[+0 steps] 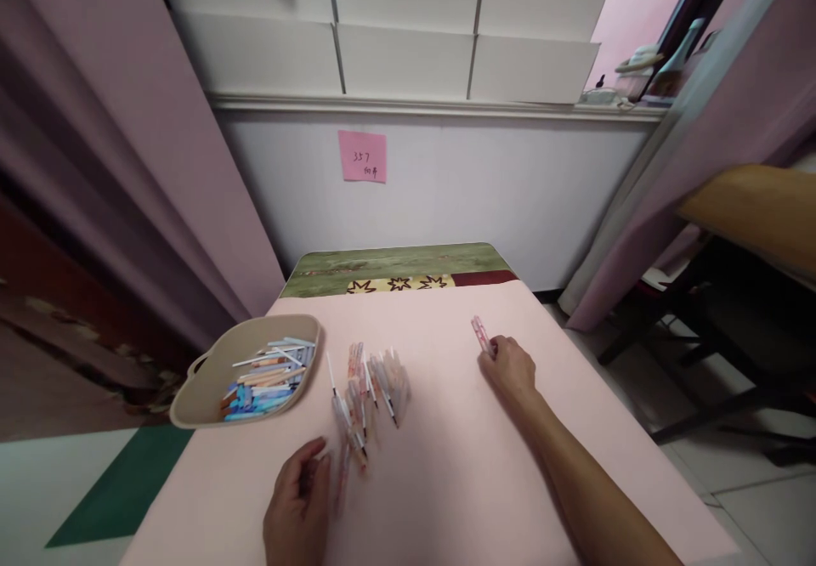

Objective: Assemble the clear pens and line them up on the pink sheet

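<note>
Pink-patterned pens (480,334) lie at the right of the pink tabletop, and my right hand (510,368) has its fingers closed round their near end. My left hand (298,502) rests near the front edge with its fingers curled and thumb near the fingertips; whether anything is between them is hidden. Beside it, toward the middle, a loose pile of pens and thin white refills (363,387) is spread over the table. A beige basket (248,331) at the left holds many blue, white and tan pens (271,379).
The pink-covered table (446,481) has a green patterned far end (395,262). Behind it, a pink note (363,156) is stuck on the white wall. Curtains hang on both sides, and a dark chair (714,328) stands at the right.
</note>
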A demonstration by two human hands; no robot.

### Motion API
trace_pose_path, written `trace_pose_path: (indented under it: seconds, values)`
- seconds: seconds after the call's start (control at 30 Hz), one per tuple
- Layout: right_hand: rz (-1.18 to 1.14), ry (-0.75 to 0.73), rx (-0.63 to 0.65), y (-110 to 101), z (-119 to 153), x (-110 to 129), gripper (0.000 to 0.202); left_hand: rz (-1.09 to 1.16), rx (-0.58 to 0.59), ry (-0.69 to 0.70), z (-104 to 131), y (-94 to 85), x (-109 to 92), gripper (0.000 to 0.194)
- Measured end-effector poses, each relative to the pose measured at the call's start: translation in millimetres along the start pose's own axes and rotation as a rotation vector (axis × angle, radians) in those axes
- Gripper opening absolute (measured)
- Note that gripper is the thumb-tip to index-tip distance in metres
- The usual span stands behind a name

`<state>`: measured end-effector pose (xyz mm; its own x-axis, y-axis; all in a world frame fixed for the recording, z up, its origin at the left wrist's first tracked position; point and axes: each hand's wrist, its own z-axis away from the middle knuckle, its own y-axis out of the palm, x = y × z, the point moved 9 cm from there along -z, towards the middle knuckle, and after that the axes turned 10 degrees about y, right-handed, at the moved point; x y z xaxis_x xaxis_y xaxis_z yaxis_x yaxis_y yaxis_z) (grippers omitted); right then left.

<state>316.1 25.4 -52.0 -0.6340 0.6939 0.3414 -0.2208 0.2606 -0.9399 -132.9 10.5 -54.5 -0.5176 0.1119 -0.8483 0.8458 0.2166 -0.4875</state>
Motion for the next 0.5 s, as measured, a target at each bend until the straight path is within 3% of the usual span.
trace_pose_path:
  seconds: [0.2,0.33,0.5]
  values:
    - [-0.171,-0.007,0.001,-7,14,-17,0.047,0.029,-0.011,0.017,2,-2.4,-2,0.047]
    - [-0.185,-0.034,-0.014,-6,26,-23,0.037,0.031,0.001,0.016,2,-1.2,1,0.046]
    - [-0.132,0.040,-0.024,-4,28,-23,0.029,0.023,0.019,0.039,1,0.3,3,0.045]
